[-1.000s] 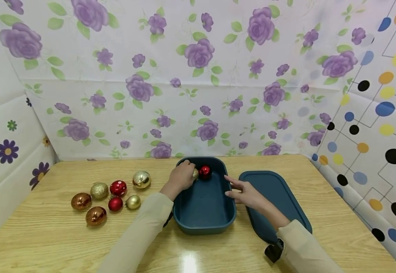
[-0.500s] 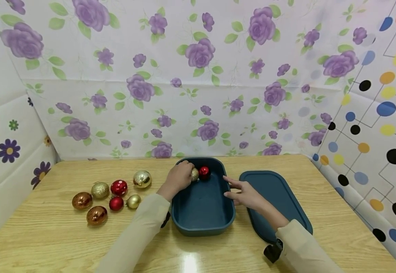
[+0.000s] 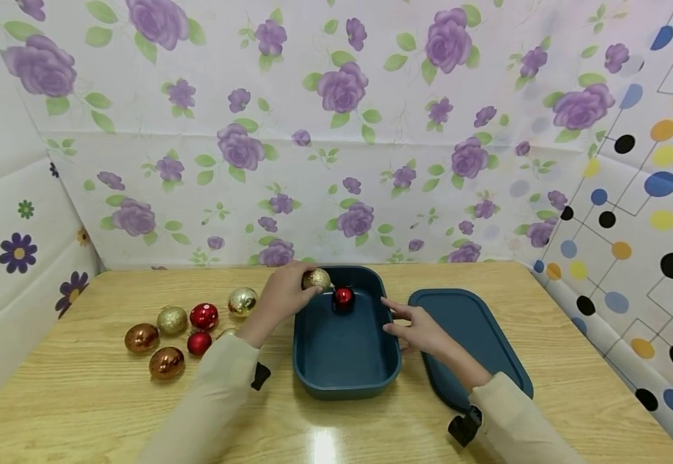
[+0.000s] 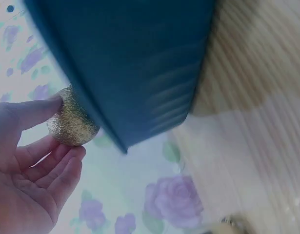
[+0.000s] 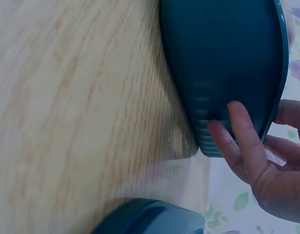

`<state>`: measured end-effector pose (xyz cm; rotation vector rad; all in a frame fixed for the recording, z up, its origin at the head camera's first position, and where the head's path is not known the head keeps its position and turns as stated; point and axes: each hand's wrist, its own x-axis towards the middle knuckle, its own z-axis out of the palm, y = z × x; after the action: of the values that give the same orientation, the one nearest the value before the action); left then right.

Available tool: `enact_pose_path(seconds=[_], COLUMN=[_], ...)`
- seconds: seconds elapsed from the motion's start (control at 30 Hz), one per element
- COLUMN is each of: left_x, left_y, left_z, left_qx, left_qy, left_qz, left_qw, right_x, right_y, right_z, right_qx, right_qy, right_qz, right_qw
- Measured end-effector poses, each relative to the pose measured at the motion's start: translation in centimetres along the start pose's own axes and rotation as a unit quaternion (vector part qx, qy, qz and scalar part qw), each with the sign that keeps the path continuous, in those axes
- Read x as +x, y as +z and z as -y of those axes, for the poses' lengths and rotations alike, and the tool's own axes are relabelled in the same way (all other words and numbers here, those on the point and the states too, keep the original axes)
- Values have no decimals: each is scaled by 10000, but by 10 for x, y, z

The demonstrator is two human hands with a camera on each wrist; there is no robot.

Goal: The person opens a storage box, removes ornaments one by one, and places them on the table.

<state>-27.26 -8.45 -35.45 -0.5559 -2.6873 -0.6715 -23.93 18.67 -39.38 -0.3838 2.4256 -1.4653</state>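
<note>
A gold glitter Christmas bauble [image 3: 316,279] is held by my left hand [image 3: 283,291] at the far left rim of the dark blue plastic box [image 3: 345,388]. In the left wrist view, the thumb and fingers of the left hand [image 4: 40,161] grip the bauble [image 4: 71,119] beside the box wall [image 4: 135,63]. One shiny red bauble [image 3: 344,298] lies inside the box near its far end. My right hand [image 3: 420,328] holds the box's right wall. In the right wrist view, the right hand [image 5: 271,165] has fingers on both sides of that wall [image 5: 228,63].
Left of the box, several baubles lie on the wooden table [image 3: 81,399]: a shiny gold one [image 3: 242,301], a glittery gold one [image 3: 172,320], two red and two copper ones [image 3: 166,363]. A dark blue lid [image 3: 476,335] lies on the right, partly under the right forearm.
My left hand has lifted the gold glitter bauble from inside the box up and left to its rim. The red bauble has shifted slightly nearer. The right hand stays on the box.
</note>
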Motion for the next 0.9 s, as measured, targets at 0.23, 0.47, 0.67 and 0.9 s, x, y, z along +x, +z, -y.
enact_pose_path(seconds=[0.23, 0.47, 0.67, 0.9], left_x=[-17, -35, -52, -72], left_y=[-25, -39, -42, -42], left_z=[15, 31, 44, 59], left_qx=[-405, -654, -684, -651], left_qy=[-97, -239, -385, -621], left_qz=[-355, -485, -343, -165], left_qw=[9985, 9964, 9963, 9958], right_x=[-3, -4, -4, -5], right_y=[-1, -3, -4, -4], right_z=[0, -3, -3, -3], right_qx=[3, 27, 59, 95], right_qy=[32, 77, 88, 52], right_qz=[-124, -161, -139, -53], right_qw=[9999, 9998, 9998, 9999])
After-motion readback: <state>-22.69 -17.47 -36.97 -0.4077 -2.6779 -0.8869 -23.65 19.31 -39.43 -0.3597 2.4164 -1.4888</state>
